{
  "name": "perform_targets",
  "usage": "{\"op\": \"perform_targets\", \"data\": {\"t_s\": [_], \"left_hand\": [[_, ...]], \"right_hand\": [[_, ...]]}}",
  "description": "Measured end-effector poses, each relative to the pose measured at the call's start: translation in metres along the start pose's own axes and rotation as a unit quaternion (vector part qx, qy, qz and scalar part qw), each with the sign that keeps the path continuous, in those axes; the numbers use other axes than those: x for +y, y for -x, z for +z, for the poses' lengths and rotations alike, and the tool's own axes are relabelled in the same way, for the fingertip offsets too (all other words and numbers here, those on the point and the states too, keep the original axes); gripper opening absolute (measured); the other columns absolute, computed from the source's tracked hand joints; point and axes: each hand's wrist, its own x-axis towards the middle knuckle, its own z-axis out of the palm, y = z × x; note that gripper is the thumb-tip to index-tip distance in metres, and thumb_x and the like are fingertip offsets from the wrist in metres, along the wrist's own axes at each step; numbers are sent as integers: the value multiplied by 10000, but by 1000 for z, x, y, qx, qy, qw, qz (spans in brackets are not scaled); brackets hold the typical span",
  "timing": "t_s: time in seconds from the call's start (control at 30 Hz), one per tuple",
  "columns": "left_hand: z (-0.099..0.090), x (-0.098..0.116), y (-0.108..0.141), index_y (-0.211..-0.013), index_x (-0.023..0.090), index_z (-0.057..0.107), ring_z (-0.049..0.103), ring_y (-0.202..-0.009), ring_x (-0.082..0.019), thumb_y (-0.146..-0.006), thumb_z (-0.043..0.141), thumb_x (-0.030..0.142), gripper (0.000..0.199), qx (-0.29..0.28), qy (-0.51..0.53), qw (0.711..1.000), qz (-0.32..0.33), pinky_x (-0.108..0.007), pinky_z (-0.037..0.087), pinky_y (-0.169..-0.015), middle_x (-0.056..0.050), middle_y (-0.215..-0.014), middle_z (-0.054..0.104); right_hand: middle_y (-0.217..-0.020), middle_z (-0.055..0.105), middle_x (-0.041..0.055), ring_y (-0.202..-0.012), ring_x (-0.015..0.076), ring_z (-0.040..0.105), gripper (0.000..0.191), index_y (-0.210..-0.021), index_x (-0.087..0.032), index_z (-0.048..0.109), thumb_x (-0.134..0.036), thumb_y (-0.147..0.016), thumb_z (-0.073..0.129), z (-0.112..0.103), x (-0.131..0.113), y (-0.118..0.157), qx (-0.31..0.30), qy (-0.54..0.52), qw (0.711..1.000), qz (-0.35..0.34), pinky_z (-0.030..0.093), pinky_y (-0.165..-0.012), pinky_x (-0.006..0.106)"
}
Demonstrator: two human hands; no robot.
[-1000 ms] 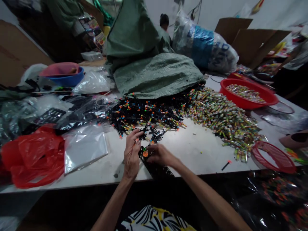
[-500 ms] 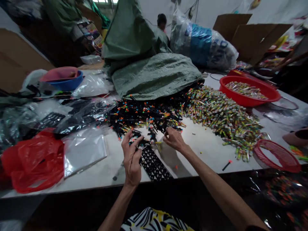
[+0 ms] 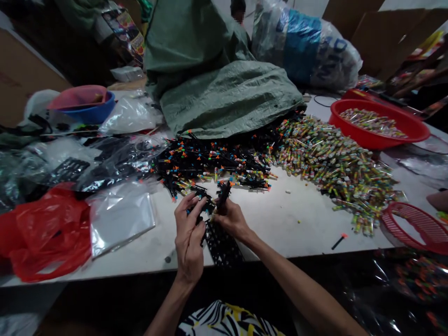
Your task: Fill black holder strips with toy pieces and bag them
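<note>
My left hand (image 3: 190, 235) is curled round small black plastic pieces (image 3: 206, 193), some with blue tips, partly hidden by the fingers. Close beside it, my right hand (image 3: 234, 219) grips an upright black plastic piece (image 3: 223, 193) between thumb and fingers. Beneath both hands lies a black perforated plastic strip (image 3: 224, 249), reaching the table's front edge. Just beyond the hands spreads a heap of black plastic pieces (image 3: 199, 161) with orange, blue and green tips.
To the right is a big pile of small yellow-green tubes (image 3: 336, 163), with a red basin (image 3: 378, 135) behind and a red basket (image 3: 413, 228) nearer. Clear plastic bags (image 3: 122, 217) and a red bag (image 3: 52, 233) lie left. A green sack (image 3: 231, 100) stands behind.
My right hand has moved left and nearer, over the perforated strip, and now holds an upright black piece. My left hand has stayed nearly in place. The view has tilted slightly down.
</note>
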Motion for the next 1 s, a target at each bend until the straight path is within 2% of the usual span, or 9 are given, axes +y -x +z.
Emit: {"op": "perform_targets", "data": {"t_s": [0.1,0.23,0.33,0.43,0.57,0.7,0.77,0.9,1.0], "left_hand": [[2,-1,-1,-1218,281,513,303,-1270,-209,-860,370,215,391,-11,1,1000,5,-370,231,-1091,-2,-1365,341],[0,-4,-4,-1250,285,476,301,-1272,-201,-870,364,218,401,-43,-23,998,30,-361,264,-1076,-9,-1379,311],[-7,-3,-4,-1173,282,547,374,-1214,-195,-869,389,226,347,-56,-56,996,47,-365,299,-1052,-23,-1288,408],[-13,-1,1,-1172,275,546,428,-1157,-177,-876,394,230,335,-33,-73,996,48,-345,326,-1028,-23,-1217,471],[-14,-1,10,-1250,256,474,434,-1142,-179,-888,384,250,373,-5,-99,994,46,-343,346,-1001,-41,-1220,475],[-14,-1,12,-1259,238,466,428,-1140,-179,-894,372,261,377,-5,-117,992,45,-345,344,-995,-57,-1199,472],[-14,0,12,-1265,236,458,417,-1152,-173,-899,359,259,380,-10,-111,993,43,-334,341,-999,-58,-1208,459],[-16,0,12,-1288,243,429,401,-1170,-160,-903,348,245,393,-22,-111,993,44,-299,346,-992,-51,-1229,440],[-17,-1,13,-1294,242,421,395,-1176,-151,-903,343,232,398,-27,-117,991,55,-281,341,-993,-47,-1241,433]], "right_hand": [[-734,615,6,-649,156,564,281,-1007,-187,464,-182,-732,524,15,6,7,-6,144,989,-29,384,-562,228],[-862,637,72,-755,197,593,239,-1033,-166,468,-140,-800,417,20,-1,13,-53,326,941,-74,385,-608,259],[-949,625,66,-800,189,594,325,-1112,-180,447,-136,-790,440,7,-16,11,-94,371,921,-79,403,-635,256],[-1093,568,103,-859,205,590,315,-1082,-182,498,-129,-773,464,-11,-29,-1,-104,440,890,-59,417,-674,281],[-1003,603,133,-891,239,591,265,-938,-149,581,-41,-742,439,-21,-32,-18,-134,495,858,-27,408,-713,314],[-925,629,90,-854,222,586,172,-868,-166,584,-113,-730,496,-33,-27,-16,-119,474,873,-10,394,-651,277],[-859,626,45,-784,183,571,135,-833,-173,569,-175,-699,560,-39,-23,-7,-111,410,906,-2,375,-601,241],[-669,560,-23,-584,110,493,146,-795,-162,546,-203,-668,602,-28,-9,14,-107,108,988,21,344,-523,210],[-657,539,-28,-539,95,473,139,-788,-164,536,-253,-696,592,-3,4,20,-88,-57,994,39,360,-510,208]]}}
